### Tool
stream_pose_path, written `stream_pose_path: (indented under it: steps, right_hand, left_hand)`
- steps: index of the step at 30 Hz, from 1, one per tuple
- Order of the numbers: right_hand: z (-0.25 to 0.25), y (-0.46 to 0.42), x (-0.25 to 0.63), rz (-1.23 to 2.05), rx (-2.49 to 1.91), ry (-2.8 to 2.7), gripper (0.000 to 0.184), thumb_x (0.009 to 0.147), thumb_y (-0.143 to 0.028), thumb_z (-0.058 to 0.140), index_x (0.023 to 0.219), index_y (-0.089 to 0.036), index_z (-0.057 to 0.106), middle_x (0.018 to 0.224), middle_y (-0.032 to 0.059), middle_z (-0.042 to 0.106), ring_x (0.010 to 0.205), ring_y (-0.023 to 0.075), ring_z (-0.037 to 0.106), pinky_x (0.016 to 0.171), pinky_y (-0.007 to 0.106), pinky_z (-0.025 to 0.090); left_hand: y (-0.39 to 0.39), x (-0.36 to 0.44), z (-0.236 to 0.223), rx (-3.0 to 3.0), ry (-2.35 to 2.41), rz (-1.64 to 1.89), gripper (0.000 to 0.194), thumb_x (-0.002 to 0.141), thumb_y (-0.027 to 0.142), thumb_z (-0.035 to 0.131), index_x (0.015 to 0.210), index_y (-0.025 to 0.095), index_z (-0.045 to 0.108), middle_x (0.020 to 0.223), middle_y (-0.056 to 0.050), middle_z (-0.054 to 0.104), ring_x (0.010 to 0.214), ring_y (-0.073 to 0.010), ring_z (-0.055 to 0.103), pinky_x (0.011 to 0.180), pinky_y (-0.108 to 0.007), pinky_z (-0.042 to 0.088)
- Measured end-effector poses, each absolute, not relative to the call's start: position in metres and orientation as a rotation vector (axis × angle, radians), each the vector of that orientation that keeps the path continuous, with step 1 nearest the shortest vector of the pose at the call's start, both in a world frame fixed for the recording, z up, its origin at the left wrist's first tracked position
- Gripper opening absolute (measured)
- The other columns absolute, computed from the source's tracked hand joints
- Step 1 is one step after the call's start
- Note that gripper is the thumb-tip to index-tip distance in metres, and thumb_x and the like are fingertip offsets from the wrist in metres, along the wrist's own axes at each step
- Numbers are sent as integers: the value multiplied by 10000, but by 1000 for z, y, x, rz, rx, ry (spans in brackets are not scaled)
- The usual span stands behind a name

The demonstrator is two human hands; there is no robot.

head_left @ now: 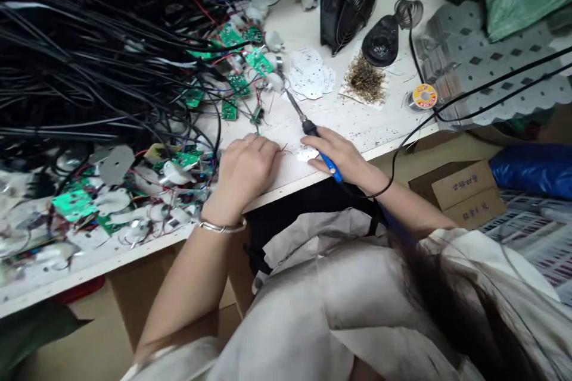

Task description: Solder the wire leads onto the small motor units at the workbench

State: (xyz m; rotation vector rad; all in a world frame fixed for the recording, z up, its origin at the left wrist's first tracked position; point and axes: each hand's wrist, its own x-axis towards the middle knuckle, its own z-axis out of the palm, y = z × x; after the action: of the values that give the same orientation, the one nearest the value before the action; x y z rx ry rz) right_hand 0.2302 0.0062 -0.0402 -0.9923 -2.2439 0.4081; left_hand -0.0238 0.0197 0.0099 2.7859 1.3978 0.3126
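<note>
My right hand [337, 153] is closed round the blue handle of a soldering iron [331, 168]. The iron's metal tip points up and left, close to a white round part among the circuit boards. Just beneath the fingers of that hand lies a small white piece [307, 155]; whether they touch it I cannot tell. On the bench's front part rests my left hand [250, 166], its fingers curled under and closed, so what they hold is hidden. Thin wire ends stick out beside it. Beyond it are small green circuit boards [229, 108] with wires attached.
Black cables [89, 65] heap up on the left, with more wired boards [74, 205] in front. White cut sheets [308, 74], a fan [351, 3], a black iron stand [381, 41], solder debris [364, 80] and a solder spool [424, 96] occupy the right side. The iron's cord crosses the bench edge.
</note>
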Motion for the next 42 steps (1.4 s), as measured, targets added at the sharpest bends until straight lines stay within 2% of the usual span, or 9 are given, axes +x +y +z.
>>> stream_pose_path:
  steps: [5, 8, 13, 17, 21, 26, 29, 37, 42]
  right_hand:
    - [-36, 7, 258, 231, -1034, -1891, 317, 1033, -459, 566, 1259, -291, 710, 1013, 52, 774, 932, 217, 737, 1055, 486, 589]
    - [-34, 16, 292, 170, -1272, -1488, 395, 1039, -552, 513, 1255, -300, 727, 953, 44, 765, 878, 219, 744, 945, 483, 624]
    - [-40, 43, 321, 398, -1378, -1233, 513, 1006, -681, 504, 1198, -269, 742, 753, -7, 660, 646, 157, 693, 745, 400, 657]
    - [-44, 54, 319, 439, -1373, -1257, 506, 987, -687, 545, 1195, -271, 745, 827, -1, 700, 625, 127, 677, 734, 365, 658]
    - [-42, 54, 315, 436, -1373, -1267, 463, 999, -642, 561, 1191, -265, 750, 779, -15, 697, 615, 131, 676, 709, 359, 652]
    - [-40, 55, 314, 441, -1352, -1275, 434, 994, -620, 588, 1159, -258, 761, 752, -23, 702, 600, 132, 681, 664, 349, 643]
    - [-42, 57, 315, 456, -1355, -1247, 442, 982, -631, 603, 1155, -256, 762, 727, -26, 707, 581, 123, 678, 623, 312, 626]
    - [-46, 55, 325, 565, -1332, -1223, 447, 959, -615, 650, 1176, -243, 769, 699, -29, 728, 572, 106, 693, 601, 257, 606]
    - [-49, 53, 326, 555, -1340, -1226, 448, 957, -601, 658, 1177, -227, 772, 696, -27, 734, 574, 104, 697, 612, 253, 606]
  left_hand:
    - [-7, -8, 9, 2610, 1497, 808, 264, 1057, 327, 518, 927, 223, 722, 786, -59, 702, 759, -236, 586, 713, -392, 431]
    - [-11, -1, 0, 2498, 1607, 867, 212, 1021, 361, 620, 906, 262, 768, 779, -54, 717, 798, -254, 595, 738, -422, 384]
    - [-4, 5, -9, 2403, 1686, 944, 165, 998, 358, 664, 905, 288, 782, 766, -41, 719, 861, -267, 624, 832, -470, 357]
    - [-5, 8, -8, 2483, 1682, 979, 125, 979, 350, 706, 894, 291, 775, 775, -30, 712, 869, -255, 621, 863, -476, 348]
    - [-8, 6, -10, 2443, 1712, 961, 92, 948, 341, 734, 875, 300, 771, 797, -36, 706, 888, -262, 599, 909, -518, 326]
    - [-8, 9, -12, 2459, 1686, 1062, 99, 912, 244, 691, 816, 273, 691, 902, -18, 761, 998, -272, 660, 1015, -576, 319]
    - [-7, 11, -13, 2497, 1623, 1031, 100, 925, 206, 665, 846, 268, 654, 867, 5, 775, 973, -253, 700, 1079, -590, 307]
    - [-10, 9, -15, 2477, 1716, 1010, 95, 951, 244, 662, 857, 254, 650, 756, 1, 718, 883, -251, 682, 994, -531, 353]
    - [-10, 12, -14, 2440, 1684, 1017, 93, 937, 203, 660, 870, 261, 633, 899, -1, 784, 976, -256, 705, 1072, -576, 309]
